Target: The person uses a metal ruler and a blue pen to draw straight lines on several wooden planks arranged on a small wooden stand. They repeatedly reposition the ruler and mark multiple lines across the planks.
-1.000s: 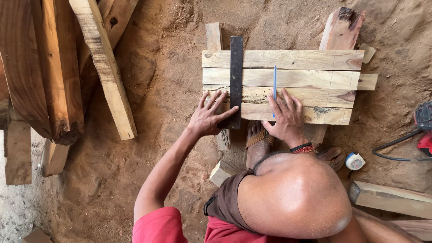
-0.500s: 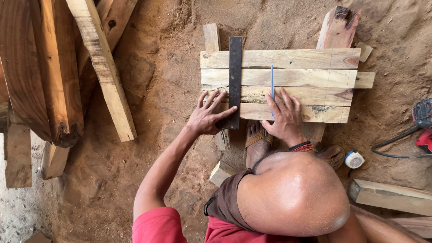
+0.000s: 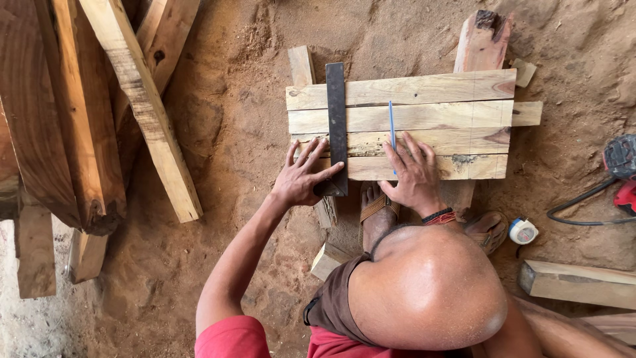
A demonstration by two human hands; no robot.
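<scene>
Now the left hand (image 3: 305, 178), fingers spread, presses the dark metal square (image 3: 336, 126) flat across the planks (image 3: 450, 119), steadying it; beside the square, the right hand (image 3: 414, 176) pinches a blue pencil (image 3: 391, 129).

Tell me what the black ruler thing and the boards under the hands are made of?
The black ruler looks like metal with a dull, dark finish: thin, flat, straight-edged. The left hand presses on its lower end. The boards are bare, unpainted wood: pale yellow with grain lines, knots and rough dark patches. The thin blue stick in the right hand may be a pencil; its material is unclear.
</scene>
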